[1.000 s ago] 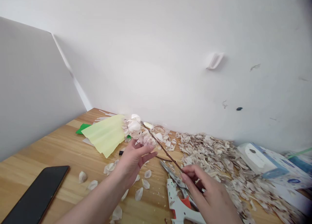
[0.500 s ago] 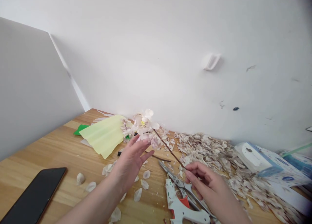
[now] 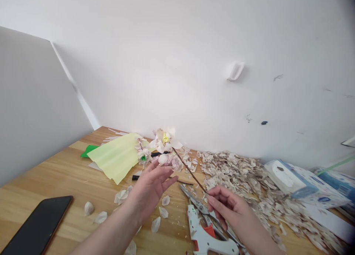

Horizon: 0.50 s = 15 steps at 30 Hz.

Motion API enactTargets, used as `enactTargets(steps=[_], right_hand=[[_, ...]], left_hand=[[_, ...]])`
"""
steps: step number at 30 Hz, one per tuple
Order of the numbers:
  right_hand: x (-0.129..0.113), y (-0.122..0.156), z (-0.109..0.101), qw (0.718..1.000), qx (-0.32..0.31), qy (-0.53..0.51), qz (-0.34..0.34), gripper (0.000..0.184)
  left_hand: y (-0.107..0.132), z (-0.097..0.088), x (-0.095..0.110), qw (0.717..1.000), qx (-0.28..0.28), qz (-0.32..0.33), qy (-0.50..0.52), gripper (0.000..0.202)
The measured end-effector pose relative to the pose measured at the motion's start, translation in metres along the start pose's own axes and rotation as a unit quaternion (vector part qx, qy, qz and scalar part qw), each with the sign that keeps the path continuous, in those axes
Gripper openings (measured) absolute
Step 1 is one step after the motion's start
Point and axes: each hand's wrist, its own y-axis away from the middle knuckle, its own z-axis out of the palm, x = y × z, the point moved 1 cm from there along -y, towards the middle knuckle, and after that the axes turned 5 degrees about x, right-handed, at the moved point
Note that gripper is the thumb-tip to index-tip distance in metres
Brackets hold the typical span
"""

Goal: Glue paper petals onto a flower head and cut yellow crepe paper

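Between the right hand's (image 3: 235,210) pinched thumb and fingertips runs a thin brown stem (image 3: 190,170), slanting up and left to a white paper flower (image 3: 164,138) with a yellow centre. Just below that flower, the left hand (image 3: 151,186) is spread open, fingertips near the lower blossoms (image 3: 169,159), gripping nothing. Under the right fingers lie scissors (image 3: 195,201) and a white glue gun (image 3: 206,238). Loose petals (image 3: 163,212) sit beneath the left palm on the wooden table (image 3: 63,173).

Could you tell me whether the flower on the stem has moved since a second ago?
Yes. The flower has risen off the yellow paper and turned to show its yellow centre, with the right hand holding the stem.
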Motion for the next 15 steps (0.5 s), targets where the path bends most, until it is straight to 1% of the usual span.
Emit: enactTargets(steps=[2,5,8,13,15], right_hand=[[-0.0001,0.0015,0.0011,1.000,0.018,0.010,-0.011,0.031],[-0.0006,0.0038,0.0020,0.999,0.026,0.033,-0.015,0.027],[-0.0008,0.0052,0.0008,0.995,0.051,0.074,-0.039,0.022],[0.0007,0.0065,-0.0020,0.978,0.059,0.177,-0.092,0.025],[0.0006,0.0079,-0.0033,0.966,0.084,0.213,-0.119,0.026]], left_hand=[[-0.0003,-0.0002,-0.0005,1.000,0.002,0.001,0.004,0.022],[-0.0008,0.0001,0.0002,1.000,0.003,-0.004,0.006,0.022],[-0.0018,0.0006,0.0014,1.000,0.005,-0.006,0.008,0.022],[-0.0041,0.0010,0.0018,1.000,0.012,-0.011,0.012,0.025],[-0.0051,0.0003,0.0008,1.000,0.020,-0.018,0.017,0.028]])
